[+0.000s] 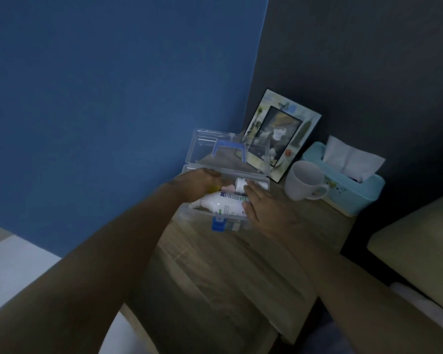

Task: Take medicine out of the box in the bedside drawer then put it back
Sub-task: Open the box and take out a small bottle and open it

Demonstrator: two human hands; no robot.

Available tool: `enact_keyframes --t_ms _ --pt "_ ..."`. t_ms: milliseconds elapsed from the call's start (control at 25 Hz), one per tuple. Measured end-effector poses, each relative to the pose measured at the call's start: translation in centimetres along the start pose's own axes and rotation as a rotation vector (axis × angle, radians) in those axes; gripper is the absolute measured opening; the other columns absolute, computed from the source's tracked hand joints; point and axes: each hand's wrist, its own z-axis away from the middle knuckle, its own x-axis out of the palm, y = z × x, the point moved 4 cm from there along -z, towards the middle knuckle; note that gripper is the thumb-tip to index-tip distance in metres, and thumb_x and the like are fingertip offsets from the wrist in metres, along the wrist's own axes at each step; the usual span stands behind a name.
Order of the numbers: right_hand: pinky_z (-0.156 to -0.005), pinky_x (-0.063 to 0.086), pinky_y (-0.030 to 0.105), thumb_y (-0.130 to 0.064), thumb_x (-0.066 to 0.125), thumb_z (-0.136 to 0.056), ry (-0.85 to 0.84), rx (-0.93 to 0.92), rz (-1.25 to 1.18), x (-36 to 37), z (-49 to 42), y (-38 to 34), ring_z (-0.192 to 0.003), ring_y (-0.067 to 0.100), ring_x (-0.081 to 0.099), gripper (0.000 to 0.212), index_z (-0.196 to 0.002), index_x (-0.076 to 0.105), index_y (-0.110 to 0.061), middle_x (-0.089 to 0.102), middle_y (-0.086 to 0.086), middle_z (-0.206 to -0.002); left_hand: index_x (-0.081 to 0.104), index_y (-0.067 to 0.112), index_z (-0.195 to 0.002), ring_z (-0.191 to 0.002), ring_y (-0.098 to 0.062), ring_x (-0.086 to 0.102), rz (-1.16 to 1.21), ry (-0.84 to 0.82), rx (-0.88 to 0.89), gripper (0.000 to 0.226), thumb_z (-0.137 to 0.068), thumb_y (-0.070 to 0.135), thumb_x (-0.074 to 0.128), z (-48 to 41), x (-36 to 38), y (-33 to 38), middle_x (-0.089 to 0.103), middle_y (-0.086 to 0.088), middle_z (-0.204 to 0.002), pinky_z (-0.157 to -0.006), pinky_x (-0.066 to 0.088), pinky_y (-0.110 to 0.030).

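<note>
Sitting on the wooden bedside worktop [215, 256]: clear plastic box [205, 217], lid [228, 149] swung up and back, blue handle [229, 149] on the lid, blue latch [218, 224] on the front wall.

Inside the box: large white bottle [223, 204] lying on its side, green/blue print on the label, text too blurred to read. Smaller white bottle [241, 185] behind it, near the back wall. Something pinkish between them, can't identify.

Left hand [198, 180] reaches into the box at its back-left, fingers curled down over the contents. Bit of yellow shows under the palm. Can't tell whether it grips anything.

Right hand [264, 208] lies on the box's right end, fingers spread and flat, fingertips touching the large bottle's end. Open, not wrapped around anything.

Behind the box: picture frame [281, 134] leaning on the dark wall. Right of the box, near but apart: white mug [304, 181], handle facing right. Just beside the mug: light blue tissue box [348, 187], white tissue sticking out the top.

Blue wall on the left. Dim light, whole frame slightly soft.
</note>
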Motion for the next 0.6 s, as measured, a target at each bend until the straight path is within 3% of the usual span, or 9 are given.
enact_keyframes --t_ms 160,280,440,600 --pt "-0.119 0.015 0.035 -0.033 0.03 -0.099 -0.032 0.025 -0.006 0.4 0.4 0.8 -0.145 0.022 0.017 0.053 -0.143 0.026 -0.003 0.019 0.014 -0.156 0.054 0.017 -0.132 -0.134 -0.028 0.041 -0.071 -0.039 0.074 0.042 -0.095 0.035 0.046 -0.9 1.1 0.9 0.046 -0.012 -0.145 -0.11 0.029 -0.033" --pt "-0.118 0.014 0.035 -0.032 0.031 -0.099 -0.009 0.015 0.006 -0.2 -0.1 1.4 -0.144 0.023 0.018 0.053 -0.143 0.026 -0.002 0.021 0.014 -0.156 0.052 0.016 -0.134 -0.131 -0.028 0.044 -0.03 0.021 -0.03 0.04 -0.097 0.029 0.045 -1.2 0.5 -0.2 0.045 -0.013 -0.144 -0.109 0.033 -0.029" --pt "-0.118 0.012 0.032 -0.033 0.03 -0.099 -0.013 0.025 0.013 0.2 -0.1 1.7 -0.144 0.022 0.018 0.053 -0.143 0.026 -0.003 0.021 0.013 -0.156 0.064 -0.001 -0.107 -0.107 -0.03 0.058 0.098 0.095 -0.093 0.03 -0.095 0.023 0.05 -0.8 -0.2 -1.0 0.063 -0.02 -0.114 -0.09 0.041 -0.03" --pt "-0.117 0.014 0.033 -0.034 0.029 -0.099 -0.025 0.017 0.01 0.9 -0.1 1.6 -0.144 0.022 0.019 0.053 -0.143 0.028 -0.004 0.021 0.013 -0.156 0.06 -0.002 -0.104 -0.099 -0.034 0.06 0.081 0.071 -0.127 0.033 -0.095 0.028 0.049 -0.3 -0.1 -1.2 0.064 -0.022 -0.105 -0.084 0.046 -0.034"
